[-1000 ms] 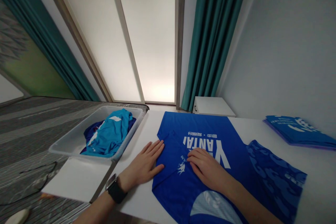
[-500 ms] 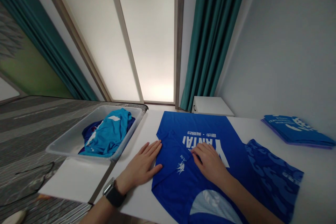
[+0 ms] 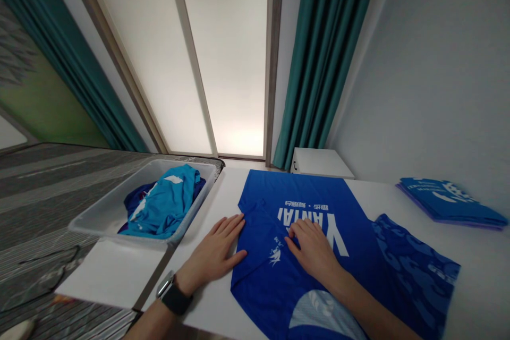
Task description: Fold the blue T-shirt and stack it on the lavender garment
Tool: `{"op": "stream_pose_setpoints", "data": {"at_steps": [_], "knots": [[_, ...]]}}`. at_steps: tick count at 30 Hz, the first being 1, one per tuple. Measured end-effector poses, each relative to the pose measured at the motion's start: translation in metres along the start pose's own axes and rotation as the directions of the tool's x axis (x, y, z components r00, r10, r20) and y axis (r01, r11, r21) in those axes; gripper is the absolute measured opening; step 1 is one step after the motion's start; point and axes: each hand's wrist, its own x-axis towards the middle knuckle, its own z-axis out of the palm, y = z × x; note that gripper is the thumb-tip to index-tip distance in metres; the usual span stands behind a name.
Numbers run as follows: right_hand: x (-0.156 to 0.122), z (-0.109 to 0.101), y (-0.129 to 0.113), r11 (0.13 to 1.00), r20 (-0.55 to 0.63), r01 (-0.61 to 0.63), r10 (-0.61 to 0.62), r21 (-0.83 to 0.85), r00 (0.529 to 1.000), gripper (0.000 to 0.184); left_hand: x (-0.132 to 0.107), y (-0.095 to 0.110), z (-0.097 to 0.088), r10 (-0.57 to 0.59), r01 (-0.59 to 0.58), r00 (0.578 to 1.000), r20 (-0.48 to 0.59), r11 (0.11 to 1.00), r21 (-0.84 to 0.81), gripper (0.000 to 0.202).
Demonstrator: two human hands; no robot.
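A blue T-shirt (image 3: 314,196) with white lettering lies spread on the white table (image 3: 215,207), its left sleeve folded inward. My left hand (image 3: 215,252) lies flat and open on the table at the shirt's folded left edge, fingertips touching the cloth; a dark watch sits on that wrist. My right hand (image 3: 314,249) rests palm down on the shirt near the lettering, fingers stretched and close together. The shirt's right sleeve (image 3: 418,265), patterned blue, lies spread out to the right.
A grey plastic tub (image 3: 107,215) holding crumpled blue and teal shirts (image 3: 167,202) stands at the table's left edge. A stack of folded blue shirts (image 3: 450,199) lies far right by the wall. A small white cabinet (image 3: 321,162) and teal curtains stand behind.
My right hand has slid a little up the shirt toward the lettering. My left hand has stayed at the folded edge.
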Motion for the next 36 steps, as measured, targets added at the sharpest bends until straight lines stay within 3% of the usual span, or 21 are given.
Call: {"op": "stream_pose_setpoints", "data": {"at_steps": [8,15,29,36], "knots": [[0.0026,-0.0049,-0.006,0.992,0.008,0.022,-0.023,0.127,1.0,0.015,0.0004,-0.0001,0.0004,0.006,-0.006,1.0,-0.018,1.0,0.002,0.069],[0.0042,-0.0055,-0.0045,0.966,0.022,-0.034,0.029,0.256,0.999,0.016,0.0,0.0011,-0.0017,0.011,-0.011,1.0,-0.007,1.0,0.007,0.064],[0.0017,-0.0047,0.0004,0.978,0.049,-0.006,-0.004,0.207,0.999,0.022,0.0002,0.0034,-0.0035,0.037,-0.038,0.999,0.034,0.999,0.033,0.067],[0.0021,-0.0069,0.0002,0.977,0.076,-0.042,0.026,0.211,0.997,0.021,-0.0009,-0.0003,-0.0024,-0.039,0.038,0.999,-0.034,0.998,-0.056,0.054]]}}
